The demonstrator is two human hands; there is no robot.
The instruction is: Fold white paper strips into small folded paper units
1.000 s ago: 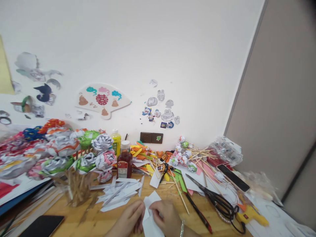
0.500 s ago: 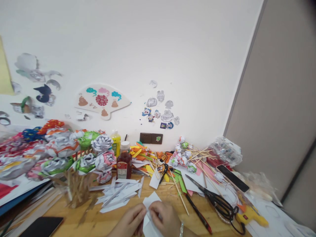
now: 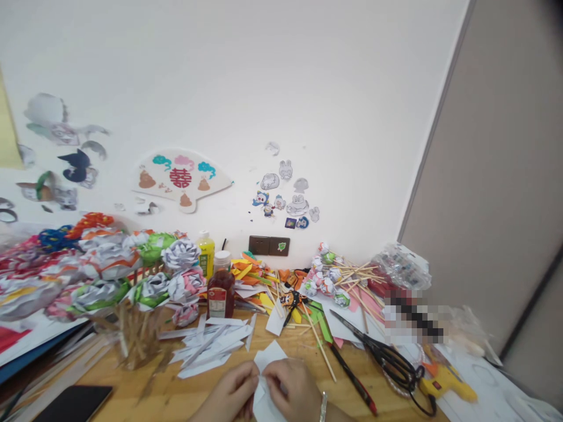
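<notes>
Jointly | left hand [image 3: 235,387] + right hand [image 3: 294,387] pinch white paper [image 3: 270,351] | loose strips [image 3: 215,347] near

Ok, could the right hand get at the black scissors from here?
Probably yes: only a thin wooden stick and a black-and-red pen seem to lie between the right hand and the scissors, though it is pinching the white paper.
</notes>
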